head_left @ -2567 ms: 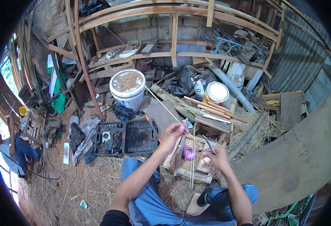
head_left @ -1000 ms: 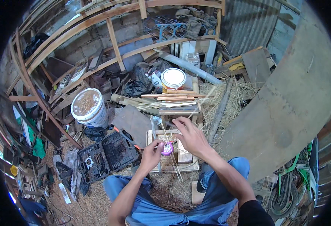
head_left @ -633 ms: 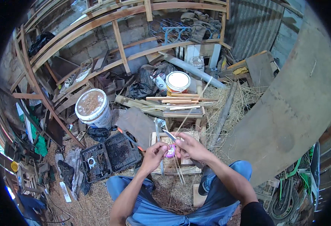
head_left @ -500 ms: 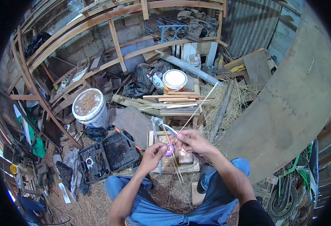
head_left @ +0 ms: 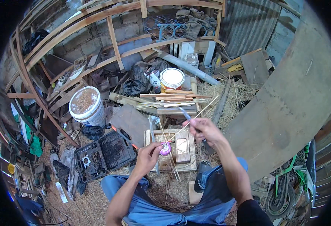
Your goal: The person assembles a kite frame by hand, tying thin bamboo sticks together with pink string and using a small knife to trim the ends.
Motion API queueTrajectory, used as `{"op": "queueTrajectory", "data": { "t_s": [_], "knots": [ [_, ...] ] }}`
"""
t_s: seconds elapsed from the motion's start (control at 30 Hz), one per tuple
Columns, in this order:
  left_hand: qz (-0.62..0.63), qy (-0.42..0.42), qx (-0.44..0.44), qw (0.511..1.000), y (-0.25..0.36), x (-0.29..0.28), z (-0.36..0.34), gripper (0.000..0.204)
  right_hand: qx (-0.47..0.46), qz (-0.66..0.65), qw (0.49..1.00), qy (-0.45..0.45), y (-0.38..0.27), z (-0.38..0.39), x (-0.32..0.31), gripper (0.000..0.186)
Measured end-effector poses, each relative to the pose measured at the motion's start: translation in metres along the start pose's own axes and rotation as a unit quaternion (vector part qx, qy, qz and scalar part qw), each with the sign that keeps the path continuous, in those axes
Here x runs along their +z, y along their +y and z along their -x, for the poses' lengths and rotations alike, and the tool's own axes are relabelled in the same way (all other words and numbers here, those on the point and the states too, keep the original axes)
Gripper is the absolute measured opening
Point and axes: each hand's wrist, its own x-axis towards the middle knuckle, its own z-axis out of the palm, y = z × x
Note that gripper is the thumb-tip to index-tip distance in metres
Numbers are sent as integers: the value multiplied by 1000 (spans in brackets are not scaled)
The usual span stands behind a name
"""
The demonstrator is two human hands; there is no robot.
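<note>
My left hand (head_left: pixel 147 156) is closed, pinching a thin bamboo strip (head_left: pixel 200 113) that slants up to the right past my right hand. My right hand (head_left: pixel 207 132) is closed round a knife (head_left: pixel 185 113), its blade pointing up and left, beside the strip. Another pair of thin strips (head_left: pixel 172 162) crosses below my left fingers. Under the hands is a low wooden tray (head_left: pixel 190 165). It holds a brown wooden block (head_left: pixel 182 151) and a round purple thing (head_left: pixel 166 149). A long narrow flat bar (head_left: pixel 151 126) lies along the tray's left side.
Wooden sticks (head_left: pixel 175 98) and thin strips lie on a bench beyond the tray. Behind them stands a white-lidded bucket (head_left: pixel 172 78). At left are a sawdust-topped bucket (head_left: pixel 85 103) and an open tool case (head_left: pixel 116 150). A large board (head_left: pixel 274 101) leans on the right.
My right hand and the knife have moved up and right, away from my left hand. My left hand has shifted slightly left, still pinching the strip. The wooden block is more exposed.
</note>
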Motion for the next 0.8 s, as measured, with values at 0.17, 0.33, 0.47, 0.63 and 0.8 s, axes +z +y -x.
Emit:
{"op": "queueTrajectory", "data": {
  "t_s": [0.17, 0.33, 0.47, 0.63, 0.8],
  "knots": [
    [15, -19, -17, 1000, -13, -5, -1, 17, 8, -20, 999, 28, -7, 2, -14, 32],
    [26, -24, -22, 999, -16, -20, 0, 18, -48, -38, 993, 106, -22, 13, -61, 29],
    [0, -60, -36, 998, -19, -19, 5, 16, -67, -58, 991, 102, -16, 10, -50, 32],
    [14, -66, -44, 997, -11, -9, 4, 18, -60, 7, 997, -56, 1, 4, 4, 36],
    [64, -110, -67, 990, -14, -13, -2, 21, -37, 54, 996, -57, 2, 0, -16, 36]
  ]
}}
